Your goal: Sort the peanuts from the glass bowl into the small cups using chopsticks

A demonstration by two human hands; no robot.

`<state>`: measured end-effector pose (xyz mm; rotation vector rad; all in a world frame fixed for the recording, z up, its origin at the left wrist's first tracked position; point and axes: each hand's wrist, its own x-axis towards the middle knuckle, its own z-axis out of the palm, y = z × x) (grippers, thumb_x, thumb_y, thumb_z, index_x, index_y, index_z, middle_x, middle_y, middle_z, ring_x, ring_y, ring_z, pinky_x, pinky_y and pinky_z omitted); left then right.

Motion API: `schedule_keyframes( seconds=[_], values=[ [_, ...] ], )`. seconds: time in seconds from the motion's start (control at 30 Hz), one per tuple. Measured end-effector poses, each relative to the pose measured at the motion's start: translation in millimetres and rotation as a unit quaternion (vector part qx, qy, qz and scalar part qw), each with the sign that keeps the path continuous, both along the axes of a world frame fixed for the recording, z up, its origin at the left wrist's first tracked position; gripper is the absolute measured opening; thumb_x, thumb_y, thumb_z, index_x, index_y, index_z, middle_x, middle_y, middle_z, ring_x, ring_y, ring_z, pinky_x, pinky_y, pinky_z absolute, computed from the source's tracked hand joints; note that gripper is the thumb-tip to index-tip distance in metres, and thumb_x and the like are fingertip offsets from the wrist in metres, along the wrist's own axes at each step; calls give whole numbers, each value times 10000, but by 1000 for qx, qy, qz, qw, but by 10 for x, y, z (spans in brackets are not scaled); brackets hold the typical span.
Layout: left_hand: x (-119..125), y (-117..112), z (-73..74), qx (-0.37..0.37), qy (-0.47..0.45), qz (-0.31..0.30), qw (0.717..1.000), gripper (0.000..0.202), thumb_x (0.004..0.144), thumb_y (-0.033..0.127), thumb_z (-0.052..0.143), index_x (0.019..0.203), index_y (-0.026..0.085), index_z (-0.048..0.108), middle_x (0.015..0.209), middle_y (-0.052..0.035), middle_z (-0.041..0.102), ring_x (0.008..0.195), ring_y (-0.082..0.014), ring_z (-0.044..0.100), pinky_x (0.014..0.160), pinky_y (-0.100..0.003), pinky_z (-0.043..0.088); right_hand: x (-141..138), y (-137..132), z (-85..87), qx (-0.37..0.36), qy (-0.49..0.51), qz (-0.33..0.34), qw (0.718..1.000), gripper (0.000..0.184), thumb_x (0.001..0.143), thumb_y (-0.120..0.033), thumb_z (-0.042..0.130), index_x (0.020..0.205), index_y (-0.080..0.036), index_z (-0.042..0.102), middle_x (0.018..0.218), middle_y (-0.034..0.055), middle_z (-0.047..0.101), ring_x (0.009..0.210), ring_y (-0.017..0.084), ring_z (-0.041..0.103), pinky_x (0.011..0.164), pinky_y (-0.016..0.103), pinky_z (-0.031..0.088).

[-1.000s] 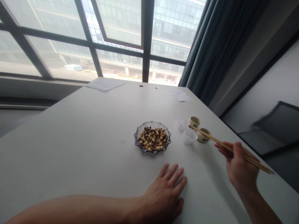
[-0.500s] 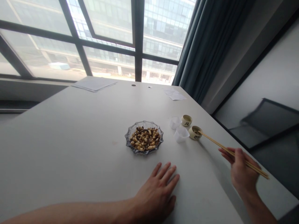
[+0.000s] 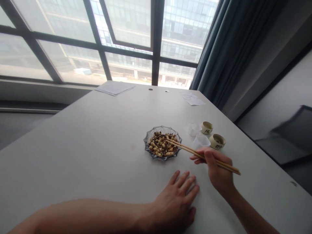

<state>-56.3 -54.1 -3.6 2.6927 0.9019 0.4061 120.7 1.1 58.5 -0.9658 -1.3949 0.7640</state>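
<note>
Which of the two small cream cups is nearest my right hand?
The front cream cup is nearest the right hand; the other cream cup sits farther back on the table.

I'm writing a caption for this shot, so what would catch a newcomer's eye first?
The tall window with a glass-fronted building outside dominates the top of the view. Below it, on the white table, the right hand holds wooden chopsticks with their tips over a scalloped glass dish of nuts. The left hand lies flat on the table just in front of the dish.
</note>
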Motion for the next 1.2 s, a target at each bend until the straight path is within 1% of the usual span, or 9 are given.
schedule_keyframes(
  seconds=[0.07, 0.13, 0.23, 0.4, 0.53, 0.67, 0.8, 1.03, 1.2],
  values=[
    [-5, -1, 23, 5, -2, 4, 1000, 553, 1067, 468, 508, 1533, 175, 459, 1647, -132, 375, 1532, -344, 271, 1264, -562, 112, -179, 92, -56, -2, -9, 54, 998, 248, 1034, -351, 618, 932, -192, 780, 881, 68, 791, 728, 217, 799, 625, 299, 669],
    [-19, 0, 58, 4, -5, 2, 1000, 552, 1057, 457, 538, 1520, 166, 466, 1619, -141, 408, 1524, -337, 283, 1266, -552, 117, -300, 167, -106, -5, -23, 94, 995, 236, 1036, -335, 614, 933, -202, 777, 910, 61, 780, 736, 206, 792, 636, 299, 663],
    [-45, 4, 111, -3, -9, -7, 1000, 553, 1059, 445, 558, 1522, 159, 459, 1578, -146, 449, 1509, -327, 307, 1263, -541, 151, -397, 237, -140, -8, -42, 115, 992, 226, 1036, -327, 614, 930, -204, 772, 917, 56, 760, 741, 198, 782, 655, 302, 654],
    [-58, 5, 134, 3, -14, -6, 1000, 535, 1072, 443, 541, 1511, 147, 468, 1540, -155, 476, 1487, -333, 332, 1253, -557, 171, -461, 283, -130, -10, -58, 117, 991, 234, 1032, -347, 621, 923, -203, 770, 911, 56, 761, 742, 200, 779, 690, 312, 651],
    [-47, 4, 123, -1, -17, -4, 1000, 523, 1063, 444, 560, 1494, 160, 481, 1543, -142, 475, 1480, -327, 340, 1252, -552, 182, -506, 273, -123, -30, -44, 123, 991, 288, 1052, -390, 579, 964, -206, 782, 906, 65, 783, 800, 223, 797, 702, 314, 659],
    [-37, 7, 110, 1, -19, -3, 1000, 538, 1068, 451, 550, 1512, 160, 465, 1559, -144, 461, 1486, -328, 331, 1254, -552, 176, -530, 241, -119, -45, -39, 114, 992, 322, 1060, -421, 559, 1007, -203, 790, 916, 80, 804, 843, 234, 805, 704, 307, 663],
    [-40, 6, 108, 0, -19, -4, 1000, 534, 1067, 447, 550, 1510, 160, 468, 1556, -143, 465, 1491, -330, 323, 1256, -548, 165, -516, 219, -121, -52, -31, 101, 993, 329, 1057, -430, 565, 1008, -195, 789, 899, 83, 808, 832, 233, 806, 708, 308, 666],
    [-51, 7, 133, -2, -13, -9, 1000, 549, 1066, 434, 543, 1526, 150, 450, 1559, -157, 460, 1488, -344, 331, 1251, -548, 175, -487, 207, -89, -29, -51, 100, 993, 288, 1046, -398, 593, 978, -199, 789, 861, 68, 800, 774, 218, 791, 689, 312, 652],
    [-44, 10, 130, -3, -11, -7, 1000, 542, 1065, 444, 547, 1515, 152, 462, 1544, -151, 476, 1475, -342, 348, 1253, -541, 169, -533, 241, -71, -45, -57, 98, 993, 303, 1038, -422, 599, 965, -198, 789, 870, 75, 806, 783, 235, 793, 701, 337, 657]
  ],
)
